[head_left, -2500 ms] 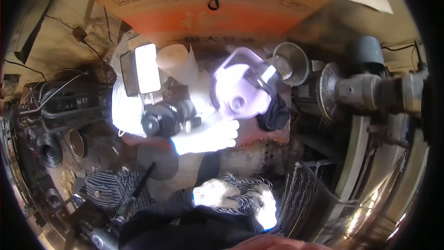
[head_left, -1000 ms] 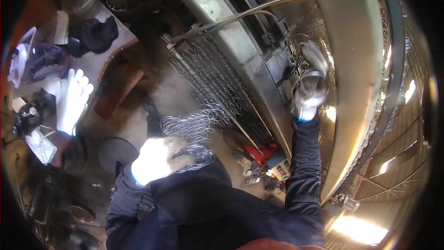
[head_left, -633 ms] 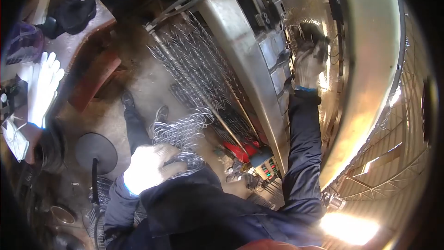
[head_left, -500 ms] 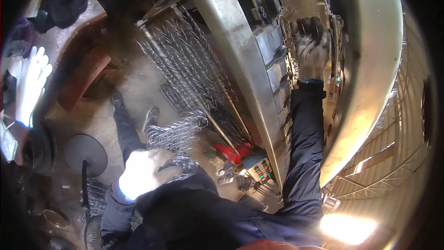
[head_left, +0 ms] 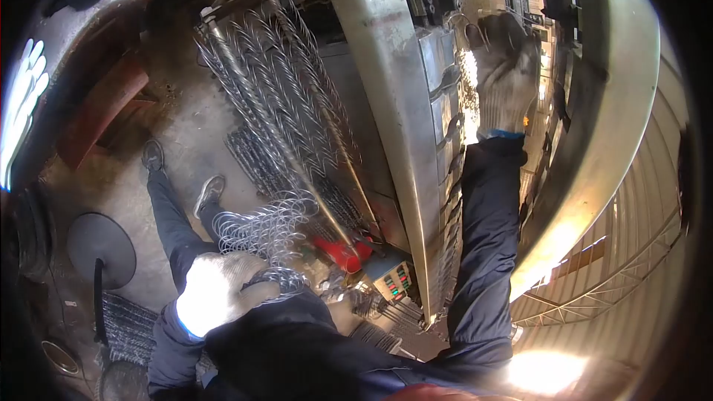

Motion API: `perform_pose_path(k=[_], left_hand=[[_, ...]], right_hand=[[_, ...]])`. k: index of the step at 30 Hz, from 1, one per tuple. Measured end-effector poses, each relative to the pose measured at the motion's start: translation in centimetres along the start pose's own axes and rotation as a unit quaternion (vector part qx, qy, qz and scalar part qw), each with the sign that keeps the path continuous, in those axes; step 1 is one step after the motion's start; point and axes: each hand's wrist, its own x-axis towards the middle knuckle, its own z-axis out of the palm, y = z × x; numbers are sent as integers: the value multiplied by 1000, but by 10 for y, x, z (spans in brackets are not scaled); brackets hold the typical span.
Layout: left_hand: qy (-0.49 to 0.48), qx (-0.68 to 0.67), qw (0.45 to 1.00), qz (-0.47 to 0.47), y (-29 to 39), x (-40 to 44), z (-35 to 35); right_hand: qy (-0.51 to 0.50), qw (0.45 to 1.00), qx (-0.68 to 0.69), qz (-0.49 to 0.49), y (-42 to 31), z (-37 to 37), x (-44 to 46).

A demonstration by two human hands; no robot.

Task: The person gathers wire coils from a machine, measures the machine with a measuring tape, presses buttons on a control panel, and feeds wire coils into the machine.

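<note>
My left hand (head_left: 215,291), in a pale work glove that is overexposed in part, is closed around a bunch of springy wire coils (head_left: 267,230) at my lap. The loose loops fan out above the fingers. My right hand (head_left: 507,78), gloved with dark fingertips, reaches far forward into the gap of a large metal machine (head_left: 386,67). It is beside a row of small metal blocks (head_left: 440,59) on the machine's edge. Its fingers look bent but are blurred and shadowed, so what they touch is not visible.
Long wire spirals (head_left: 275,96) hang on rods left of the machine. A control box with coloured buttons (head_left: 394,281) and a red object (head_left: 343,252) sit low by its base. At left are a round dark disc (head_left: 102,250), more wire bundles (head_left: 134,327) and a white glove (head_left: 22,104).
The view has shifted, so the floor and hanging spirals sit farther left. My right hand has stayed in the machine gap, its fingers now more bent. The left hand still grips the coils.
</note>
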Motion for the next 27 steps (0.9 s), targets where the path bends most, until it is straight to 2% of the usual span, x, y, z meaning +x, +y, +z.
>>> perform_pose_path(k=[1,2,3,5,8,11,12,14,15,16,18,21,24,27], left_hand=[[7,-1,1000,6,-1,-2,2],[6,-2,1000,8,-2,-2,2],[-8,-10,1000,-3,-1,-3,1],[-18,-16,1000,-14,-2,-4,-1],[-24,-13,1000,3,-3,-10,2],[-14,-5,1000,7,-5,-16,5],[-16,5,1000,9,-5,-16,5],[-31,15,999,11,-7,-21,5],[-28,10,998,54,-11,-18,8],[-35,3,998,59,-8,-13,2],[-60,-8,997,57,-1,-7,-8],[-58,-12,998,37,1,-7,-10],[-55,-2,998,38,-4,-14,-14],[-64,13,997,37,-13,-24,-13]], right_hand=[[6,999,24,46,-6,5,-1],[46,997,-65,14,-7,20,-12],[48,996,-67,14,-8,16,-12],[19,995,40,85,-8,-4,2],[-24,961,199,189,-13,-28,18],[-86,947,248,185,-6,-16,6],[31,992,52,115,-6,-3,-3],[32,999,-34,-20,2,6,-25],[38,998,-35,-23,-2,6,-24],[94,984,-146,36,-6,5,-20],[149,950,-252,105,-4,3,-15],[52,975,-217,-4,6,2,2],[179,978,-80,69,-3,-5,-1],[0,986,107,124,-11,-23,15]])
